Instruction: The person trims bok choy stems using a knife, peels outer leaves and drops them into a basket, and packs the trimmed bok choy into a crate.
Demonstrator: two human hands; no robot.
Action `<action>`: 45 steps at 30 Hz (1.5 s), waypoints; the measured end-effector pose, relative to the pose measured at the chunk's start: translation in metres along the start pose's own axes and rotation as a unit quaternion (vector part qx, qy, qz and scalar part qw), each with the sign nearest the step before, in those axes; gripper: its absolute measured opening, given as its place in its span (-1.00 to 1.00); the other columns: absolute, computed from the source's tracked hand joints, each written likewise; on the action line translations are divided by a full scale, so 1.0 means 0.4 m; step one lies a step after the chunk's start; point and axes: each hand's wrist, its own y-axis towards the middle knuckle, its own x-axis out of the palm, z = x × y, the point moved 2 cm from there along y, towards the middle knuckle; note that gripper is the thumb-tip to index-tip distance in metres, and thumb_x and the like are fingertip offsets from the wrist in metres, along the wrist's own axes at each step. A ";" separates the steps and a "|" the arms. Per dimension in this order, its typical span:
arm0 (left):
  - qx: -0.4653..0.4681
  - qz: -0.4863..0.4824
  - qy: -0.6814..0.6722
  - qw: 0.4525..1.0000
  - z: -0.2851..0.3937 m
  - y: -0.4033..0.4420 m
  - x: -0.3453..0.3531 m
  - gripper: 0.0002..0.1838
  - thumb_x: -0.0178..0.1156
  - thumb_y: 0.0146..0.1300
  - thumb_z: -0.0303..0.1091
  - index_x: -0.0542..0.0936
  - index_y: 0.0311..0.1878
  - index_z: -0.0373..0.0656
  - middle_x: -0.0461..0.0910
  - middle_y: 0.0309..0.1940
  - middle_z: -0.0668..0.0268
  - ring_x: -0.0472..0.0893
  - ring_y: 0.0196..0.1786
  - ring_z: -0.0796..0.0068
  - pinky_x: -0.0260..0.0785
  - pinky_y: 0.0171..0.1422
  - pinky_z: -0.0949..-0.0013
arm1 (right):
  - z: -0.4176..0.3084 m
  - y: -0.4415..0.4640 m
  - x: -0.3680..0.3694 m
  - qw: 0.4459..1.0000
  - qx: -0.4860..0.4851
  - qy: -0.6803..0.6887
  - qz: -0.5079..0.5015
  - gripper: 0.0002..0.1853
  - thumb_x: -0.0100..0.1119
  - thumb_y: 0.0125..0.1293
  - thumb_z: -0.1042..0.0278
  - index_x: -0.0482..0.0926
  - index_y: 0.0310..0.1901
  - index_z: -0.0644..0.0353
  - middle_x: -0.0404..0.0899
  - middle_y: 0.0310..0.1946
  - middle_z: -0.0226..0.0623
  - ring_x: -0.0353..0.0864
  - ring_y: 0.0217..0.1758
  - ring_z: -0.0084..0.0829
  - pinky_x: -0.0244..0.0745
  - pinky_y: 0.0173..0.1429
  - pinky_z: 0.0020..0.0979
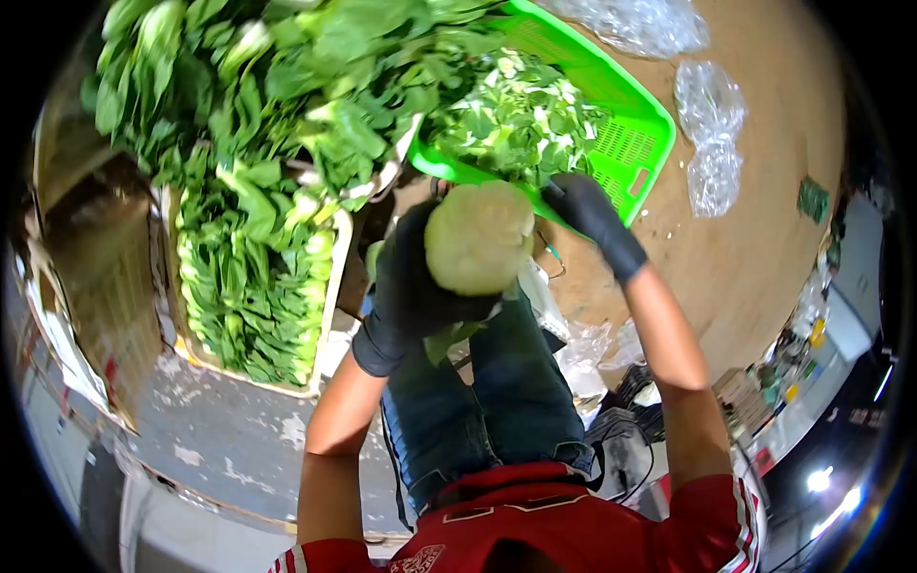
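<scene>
My left hand (403,277), in a black glove, is wrapped round a bok choy (479,239). Its pale cut base faces up toward the camera, and some green leaf shows below the glove. To the right, my right hand (581,202), also black-gloved, is closed at the near rim of a bright green plastic crate (640,134). Whatever its fingers grip, if anything, is hidden. Inside the crate lies a heap of cut leaves and pale stem pieces (521,119).
Loose bok choy (315,72) is piled high at the upper left. Below it, a white-rimmed crate (336,248) holds bok choy in rows (253,277). Crumpled clear plastic bags (712,134) lie on the brown floor (764,220) at right. A worn cardboard box (100,277) stands far left.
</scene>
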 end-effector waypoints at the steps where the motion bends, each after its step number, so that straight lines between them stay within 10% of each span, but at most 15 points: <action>1: 0.043 -0.023 0.020 0.999 0.019 0.011 0.023 -0.04 0.53 -0.52 -0.14 0.35 0.09 -0.24 0.48 -0.10 0.09 0.51 -0.03 0.11 0.36 0.06 0.19 | 0.161 0.008 0.010 0.985 0.146 0.083 -0.033 -0.75 0.20 0.05 0.18 0.57 -0.39 0.22 0.46 -0.69 -0.09 0.49 -0.66 -0.23 0.38 -0.50 -0.28; 3: 0.048 -0.084 -0.047 0.994 0.016 0.067 0.072 0.00 0.54 -0.52 -0.14 0.32 0.13 -0.24 0.46 -0.06 0.08 0.47 0.04 0.11 0.32 0.11 0.18 | 0.201 -0.052 -0.065 0.929 0.318 0.189 0.019 -0.71 0.20 0.08 0.22 0.56 -0.25 0.26 0.56 -0.57 -0.18 0.54 -0.56 -0.39 0.42 -0.42 -0.33; 5: -0.047 -0.086 -0.140 0.985 0.010 0.099 0.125 -0.01 0.52 -0.45 -0.16 0.29 0.14 -0.33 0.39 0.00 0.08 0.41 0.08 0.09 0.26 0.16 0.19 | 0.138 -0.114 -0.145 0.932 0.244 0.255 0.083 -0.61 0.26 0.06 0.27 0.50 -0.07 0.25 0.60 -0.29 -0.20 0.58 -0.29 -0.44 0.46 -0.21 -0.38; 8: 0.091 -0.152 0.025 0.984 0.014 0.174 0.186 -0.03 0.51 -0.40 -0.18 0.27 0.15 -0.34 0.37 -0.02 0.05 0.39 0.03 0.05 0.26 0.12 0.18 | -0.065 -0.108 -0.242 0.944 -0.066 0.308 0.097 -0.42 0.34 0.03 0.31 0.38 0.11 0.21 0.52 -0.10 -0.20 0.49 -0.10 -0.43 0.39 0.01 -0.41; 11: 0.013 -0.215 -0.011 0.976 0.055 0.195 0.204 -0.05 0.50 -0.33 -0.22 0.25 0.19 -0.30 0.36 0.03 0.06 0.39 0.10 0.22 0.25 0.18 0.27 | -0.072 -0.066 -0.253 0.960 -0.077 0.264 0.044 -0.49 0.31 0.07 0.32 0.41 0.07 0.21 0.54 -0.20 -0.23 0.48 -0.18 -0.45 0.40 0.00 -0.40; 13: 0.014 -0.253 -0.150 0.956 0.038 0.204 0.207 -0.18 0.40 -0.16 -0.29 0.24 0.21 -0.29 0.37 0.07 0.13 0.38 0.13 0.33 0.24 0.21 0.33 | -0.002 -0.006 -0.273 0.920 0.181 0.347 -0.033 -0.63 0.26 0.11 0.28 0.50 -0.10 0.32 0.58 -0.36 -0.25 0.52 -0.29 -0.49 0.43 -0.08 -0.42; 16: -0.123 -0.257 -0.376 0.882 -0.027 0.207 0.232 -0.35 0.23 0.03 -0.36 0.26 0.20 -0.30 0.39 0.07 0.18 0.39 0.11 0.38 0.25 0.20 0.36 | 0.044 -0.002 -0.279 0.949 0.099 0.248 0.164 -0.57 0.24 0.13 0.28 0.45 0.01 0.30 0.57 -0.20 -0.21 0.54 -0.19 -0.47 0.43 -0.07 -0.43; 19: -0.278 -0.198 -0.495 0.799 -0.050 0.196 0.264 -0.46 0.10 0.13 -0.39 0.29 0.19 -0.32 0.41 0.07 0.18 0.40 0.10 0.41 0.27 0.17 0.37 | -0.032 -0.054 -0.273 0.943 0.058 0.319 0.079 -0.42 0.25 0.09 0.38 0.31 0.17 0.18 0.53 -0.19 -0.28 0.45 -0.39 -0.56 0.39 -0.29 -0.51; 23: -0.149 -0.221 -0.277 0.923 -0.039 0.214 0.287 -0.38 0.28 0.09 -0.23 0.32 0.17 -0.32 0.41 0.05 0.17 0.44 0.06 0.41 0.30 0.13 0.36 | -0.097 -0.084 -0.258 0.975 0.011 0.219 0.023 -0.34 0.35 0.00 0.39 0.32 0.18 0.15 0.52 -0.07 -0.23 0.50 -0.15 -0.45 0.40 -0.03 -0.44; 31: -0.128 -0.243 -0.225 0.935 -0.066 0.201 0.246 -0.35 0.25 0.10 -0.42 0.19 0.24 -0.23 0.39 0.06 0.15 0.44 0.03 0.43 0.35 0.07 0.39 | -0.016 -0.071 -0.282 0.950 0.105 0.275 0.103 -0.45 0.36 0.00 0.22 0.43 0.02 0.27 0.54 -0.19 -0.13 0.55 -0.20 -0.30 0.44 -0.10 -0.40; 35: -0.238 -0.248 -0.403 0.848 -0.156 0.183 0.224 -0.50 0.12 0.20 -0.37 0.26 0.20 -0.24 0.43 0.03 0.20 0.44 0.02 0.47 0.31 0.09 0.43 | 0.010 -0.061 -0.380 0.953 -0.019 -0.156 0.257 -0.40 0.34 -0.01 0.16 0.42 0.05 0.29 0.55 -0.13 -0.03 0.57 -0.05 -0.20 0.46 -0.04 -0.32; 40: -0.330 -0.205 -0.626 0.676 -0.079 0.112 0.189 -0.55 -0.04 0.33 -0.23 0.29 0.21 -0.25 0.44 0.03 0.24 0.48 0.01 0.49 0.32 0.13 0.41 | -0.092 -0.041 -0.287 0.956 0.102 0.275 -0.026 -0.41 0.33 0.03 0.03 0.47 0.02 0.24 0.57 -0.24 -0.26 0.53 -0.27 -0.44 0.44 -0.13 -0.41; 45: -0.294 -0.242 -0.630 0.677 -0.101 0.072 0.163 -0.58 -0.04 0.33 -0.19 0.32 0.16 -0.23 0.46 -0.03 0.26 0.49 -0.06 0.51 0.35 0.05 0.42 | -0.196 0.035 -0.212 0.984 -0.009 0.150 -0.097 -0.58 0.29 0.09 0.24 0.49 -0.03 0.20 0.43 -0.58 -0.43 0.33 -0.69 -0.63 0.22 -0.60 -0.54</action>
